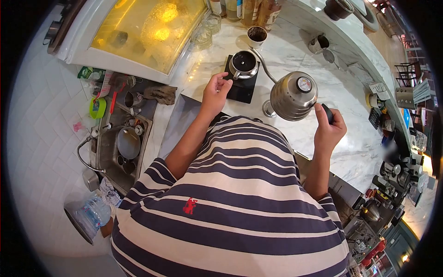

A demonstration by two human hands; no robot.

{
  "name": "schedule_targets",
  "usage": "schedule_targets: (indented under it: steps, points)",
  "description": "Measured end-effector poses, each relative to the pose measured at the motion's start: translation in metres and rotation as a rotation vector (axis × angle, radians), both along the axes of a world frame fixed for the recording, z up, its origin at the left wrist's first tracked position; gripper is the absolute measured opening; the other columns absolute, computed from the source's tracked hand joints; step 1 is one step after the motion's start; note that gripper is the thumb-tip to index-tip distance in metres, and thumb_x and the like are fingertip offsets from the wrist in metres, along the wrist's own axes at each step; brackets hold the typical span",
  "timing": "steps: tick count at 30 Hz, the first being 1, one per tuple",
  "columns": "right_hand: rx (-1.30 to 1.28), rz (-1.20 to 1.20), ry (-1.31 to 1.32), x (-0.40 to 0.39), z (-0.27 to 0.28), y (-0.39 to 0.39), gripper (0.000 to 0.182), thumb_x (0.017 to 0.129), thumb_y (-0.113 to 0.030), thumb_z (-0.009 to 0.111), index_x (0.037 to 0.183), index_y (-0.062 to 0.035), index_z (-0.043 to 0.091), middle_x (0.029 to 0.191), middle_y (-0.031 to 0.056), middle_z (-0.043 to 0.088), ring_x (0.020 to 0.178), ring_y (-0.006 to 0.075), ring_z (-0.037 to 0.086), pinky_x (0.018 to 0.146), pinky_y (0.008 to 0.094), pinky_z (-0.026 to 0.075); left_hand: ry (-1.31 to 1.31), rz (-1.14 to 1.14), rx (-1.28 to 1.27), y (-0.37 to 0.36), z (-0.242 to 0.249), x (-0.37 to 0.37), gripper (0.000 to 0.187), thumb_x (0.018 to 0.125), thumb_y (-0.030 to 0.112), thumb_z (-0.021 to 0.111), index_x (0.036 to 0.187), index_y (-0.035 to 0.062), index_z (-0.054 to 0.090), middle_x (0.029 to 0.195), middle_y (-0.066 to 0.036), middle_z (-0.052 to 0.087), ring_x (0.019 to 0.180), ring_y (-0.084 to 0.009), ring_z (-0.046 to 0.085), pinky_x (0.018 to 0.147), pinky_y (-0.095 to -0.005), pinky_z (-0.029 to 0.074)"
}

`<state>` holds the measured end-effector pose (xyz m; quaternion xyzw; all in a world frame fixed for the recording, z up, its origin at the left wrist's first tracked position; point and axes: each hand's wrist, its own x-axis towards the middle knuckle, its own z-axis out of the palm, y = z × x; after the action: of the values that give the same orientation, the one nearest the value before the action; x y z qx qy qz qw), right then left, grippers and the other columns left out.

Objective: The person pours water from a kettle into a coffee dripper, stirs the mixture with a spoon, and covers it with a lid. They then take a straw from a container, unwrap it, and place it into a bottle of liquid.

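Observation:
My right hand (328,127) grips the black handle of a steel gooseneck kettle (291,99), which has a round thermometer dial on its lid. The kettle is held over the counter, and its thin spout reaches left toward a round, pale-rimmed, handled vessel (244,63) with dark contents. This vessel stands on a black scale (241,92). Beside its handle is my left hand (216,94), fingers loosely bent, thumb apart, nothing between them. Just behind the spout tip stands a cup (257,36) with dark residue inside.
Near the kettle, a small round metal object (268,109) sits on the marble counter (353,124). A metal pitcher (318,44) stands at the far right. Bottles (251,11) and glasses (203,39) line the back, by a lit glass case (150,32). Left is a sink (108,159) with dishes.

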<state>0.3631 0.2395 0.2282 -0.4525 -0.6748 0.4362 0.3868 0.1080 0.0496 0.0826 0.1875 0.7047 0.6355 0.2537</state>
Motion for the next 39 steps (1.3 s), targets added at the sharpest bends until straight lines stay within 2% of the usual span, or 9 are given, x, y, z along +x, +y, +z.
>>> schedule_targets:
  steps: [3,10,15,17,25,29,31,34,39]
  points:
    - [-0.032,-0.002,0.058,-0.002,-0.009,-0.001,0.024,0.087,-0.016,0.087,0.079,-0.0018,0.070,0.070,-0.0075,0.054,0.064,0.0026,0.040,0.059,0.0209,0.030,-0.022,-0.001,0.000,0.000,-0.002,0.001,0.039,0.101,0.023,0.071,0.133,0.0031,0.061,0.098,-0.004,0.067,0.089,-0.0122,0.062,0.082,-0.0280,0.051]
    - [-0.208,-0.130,0.270,0.002,-0.052,0.008,0.022,0.089,-0.016,0.085,0.079,-0.0038,0.069,0.066,-0.0073,0.053,0.059,0.0023,0.040,0.054,0.0224,0.028,-0.090,0.057,-0.027,-0.005,-0.005,0.004,0.038,0.102,0.026,0.069,0.131,0.0036,0.062,0.098,-0.006,0.066,0.087,-0.0135,0.062,0.080,-0.0280,0.051]
    - [-0.197,-0.190,0.340,0.000,-0.087,0.021,0.023,0.088,-0.014,0.085,0.079,0.0008,0.070,0.070,-0.0056,0.057,0.062,0.0029,0.044,0.057,0.0213,0.032,-0.078,0.046,-0.092,-0.011,-0.013,0.005,0.036,0.104,0.026,0.065,0.134,0.0051,0.060,0.104,-0.008,0.069,0.093,-0.0149,0.065,0.082,-0.0284,0.049]
    - [-0.207,-0.206,0.387,-0.004,-0.097,0.026,0.022,0.088,-0.013,0.085,0.079,0.0006,0.070,0.071,-0.0049,0.058,0.062,0.0032,0.044,0.057,0.0216,0.032,-0.062,0.058,-0.092,-0.011,-0.015,0.005,0.037,0.103,0.027,0.067,0.132,0.0040,0.062,0.100,-0.007,0.067,0.088,-0.0142,0.063,0.079,-0.0282,0.050]
    - [-0.226,-0.213,0.369,-0.028,-0.135,0.055,0.028,0.087,-0.016,0.087,0.073,-0.0030,0.066,0.067,-0.0075,0.053,0.059,0.0032,0.039,0.054,0.0237,0.028,-0.037,0.061,-0.074,-0.010,-0.021,0.005,0.035,0.103,0.027,0.068,0.129,0.0041,0.063,0.098,-0.006,0.067,0.086,-0.0137,0.063,0.077,-0.0279,0.051]
    - [-0.216,-0.217,0.320,-0.043,-0.141,0.056,0.030,0.087,-0.018,0.086,0.073,-0.0024,0.066,0.066,-0.0067,0.053,0.060,0.0043,0.039,0.054,0.0247,0.029,0.007,0.072,-0.060,-0.007,-0.019,-0.002,0.035,0.103,0.027,0.067,0.129,0.0039,0.064,0.098,-0.006,0.067,0.086,-0.0134,0.063,0.078,-0.0273,0.051]
    - [-0.196,-0.215,0.298,-0.048,-0.148,0.058,0.033,0.087,-0.023,0.087,0.074,-0.0002,0.067,0.066,-0.0054,0.054,0.061,0.0052,0.042,0.055,0.0249,0.032,-0.025,0.101,-0.037,-0.003,-0.001,-0.001,0.034,0.103,0.026,0.067,0.129,0.0041,0.064,0.100,-0.007,0.068,0.086,-0.0132,0.063,0.079,-0.0274,0.052]
    - [-0.193,-0.187,0.292,-0.051,-0.151,0.058,0.035,0.087,-0.026,0.087,0.074,0.0009,0.067,0.066,-0.0043,0.055,0.061,0.0059,0.044,0.056,0.0250,0.034,0.053,0.069,0.094,0.005,0.002,-0.006,0.033,0.101,0.026,0.071,0.126,0.0048,0.066,0.099,-0.005,0.068,0.086,-0.0128,0.062,0.078,-0.0280,0.052]
    - [-0.172,-0.167,0.259,-0.054,-0.154,0.052,0.036,0.086,-0.027,0.087,0.074,0.0004,0.067,0.066,-0.0039,0.055,0.061,0.0061,0.044,0.056,0.0252,0.036,0.355,0.018,-0.133,0.019,0.031,0.000,0.031,0.093,0.024,0.079,0.116,0.0044,0.071,0.086,-0.004,0.068,0.079,-0.0127,0.063,0.075,-0.0285,0.053]
